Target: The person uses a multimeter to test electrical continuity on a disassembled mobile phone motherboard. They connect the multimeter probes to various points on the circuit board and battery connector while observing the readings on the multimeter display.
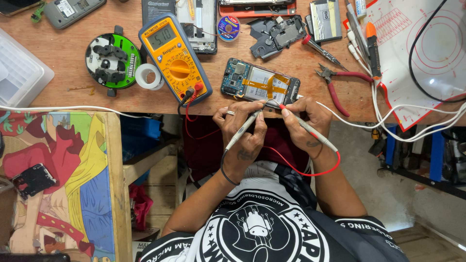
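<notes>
Grey probes (245, 127) on opened phone (260, 86)

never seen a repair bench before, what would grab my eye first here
First the two hands at the bench's near edge: the left hand and right hand each hold a thin probe, tips meeting on the opened phone. Next, the yellow multimeter left of the phone, its display lit. Red-handled pliers lie to the phone's right.

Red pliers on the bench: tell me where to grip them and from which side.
Grip the pliers by the two red handles, coming from the right or the near bench edge. The handles splay open toward that edge with bare wood between them; the metal jaws point away toward the crowded tools.
</notes>
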